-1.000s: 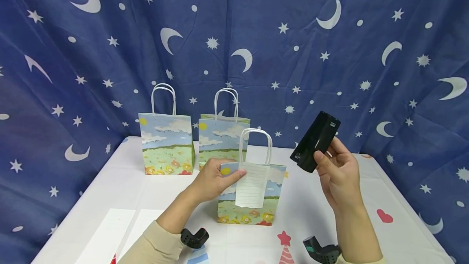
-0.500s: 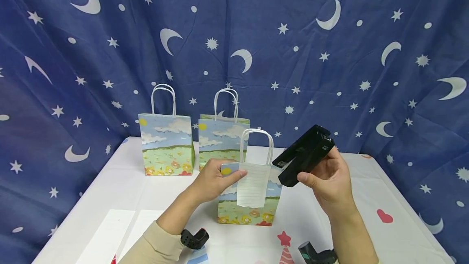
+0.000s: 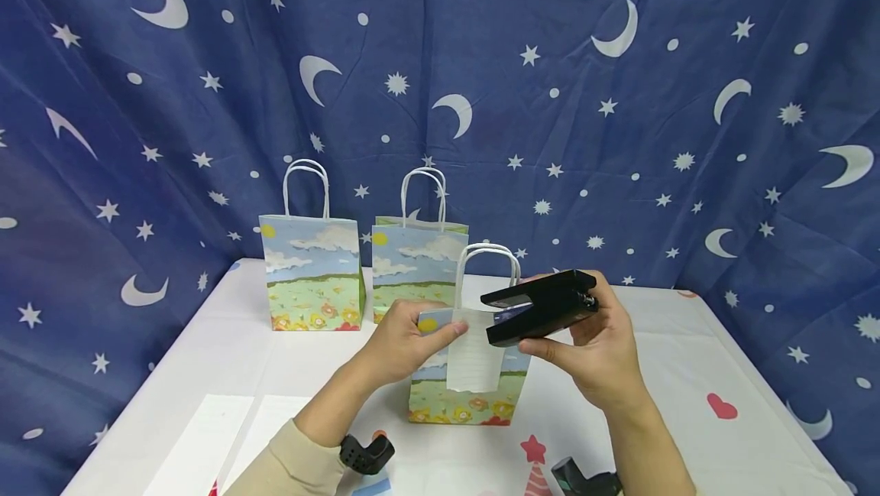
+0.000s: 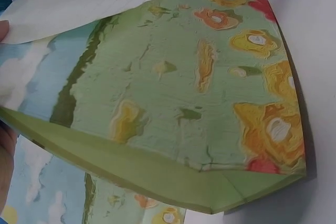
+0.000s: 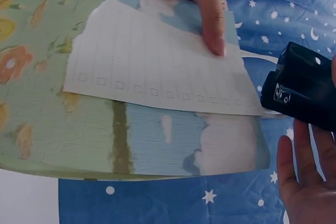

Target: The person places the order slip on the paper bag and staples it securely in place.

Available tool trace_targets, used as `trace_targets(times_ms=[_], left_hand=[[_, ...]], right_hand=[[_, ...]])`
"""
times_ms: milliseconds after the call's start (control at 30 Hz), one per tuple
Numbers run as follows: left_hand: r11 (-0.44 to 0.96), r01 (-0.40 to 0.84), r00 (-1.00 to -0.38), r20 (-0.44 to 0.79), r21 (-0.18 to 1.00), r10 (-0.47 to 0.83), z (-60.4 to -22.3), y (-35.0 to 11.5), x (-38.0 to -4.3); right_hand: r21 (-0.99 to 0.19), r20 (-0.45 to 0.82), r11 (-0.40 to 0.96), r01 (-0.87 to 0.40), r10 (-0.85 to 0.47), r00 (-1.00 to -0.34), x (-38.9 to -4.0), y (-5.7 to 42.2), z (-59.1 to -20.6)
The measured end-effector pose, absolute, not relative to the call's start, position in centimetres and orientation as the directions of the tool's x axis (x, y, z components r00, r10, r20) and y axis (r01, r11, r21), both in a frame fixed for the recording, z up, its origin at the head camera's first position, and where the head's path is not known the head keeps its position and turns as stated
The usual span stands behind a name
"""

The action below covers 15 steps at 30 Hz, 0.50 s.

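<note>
A paper gift bag (image 3: 429, 393) with a painted meadow and sky stands upright at the front middle of the table. My left hand (image 3: 406, 335) pinches its top edge, thumb in front, pressing a torn strip of lined paper (image 3: 474, 362) against the bag's face. In the right wrist view that lined paper (image 5: 157, 72) shows a row of small printed boxes. My right hand (image 3: 598, 351) grips a black stapler (image 3: 546, 309), held level with its mouth pointing left. The stapler's front end overlaps the paper's upper right corner at the bag's rim.
Two more matching gift bags, one at the left (image 3: 312, 274) and one in the middle (image 3: 412, 267), stand at the back. White paper sheets (image 3: 199, 439) lie at the table's front left. A blue star-and-moon curtain (image 3: 550, 137) hangs behind the table (image 3: 687, 374).
The stapler has come left and turned from steeply tilted to level, its mouth now at the bag's top edge. The left hand keeps its hold on bag and paper.
</note>
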State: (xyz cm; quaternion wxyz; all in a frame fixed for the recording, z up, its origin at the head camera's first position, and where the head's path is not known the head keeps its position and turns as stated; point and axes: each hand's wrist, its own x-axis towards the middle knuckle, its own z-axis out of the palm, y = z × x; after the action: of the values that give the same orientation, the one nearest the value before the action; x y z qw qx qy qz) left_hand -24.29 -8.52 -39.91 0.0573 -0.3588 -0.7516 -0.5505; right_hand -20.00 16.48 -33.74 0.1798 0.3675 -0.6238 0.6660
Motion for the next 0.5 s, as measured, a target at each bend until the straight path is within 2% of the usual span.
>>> trace_targets(times_ms=[233,500], left_hand=[[0.139,0.633,-0.717,0.509,0.762,0.476,-39.80,-8.29,-24.13],[0.137,0.659,-0.696,0.530,0.739,0.485,-39.75,-7.82,-23.82]], right_hand=[[-0.687,0.708,0.003,-0.727,-0.226,-0.670,-20.36,16.36,-34.11],[-0.730,0.596,0.198,-0.654,-0.284,-0.751,-20.29,16.47,-34.54]])
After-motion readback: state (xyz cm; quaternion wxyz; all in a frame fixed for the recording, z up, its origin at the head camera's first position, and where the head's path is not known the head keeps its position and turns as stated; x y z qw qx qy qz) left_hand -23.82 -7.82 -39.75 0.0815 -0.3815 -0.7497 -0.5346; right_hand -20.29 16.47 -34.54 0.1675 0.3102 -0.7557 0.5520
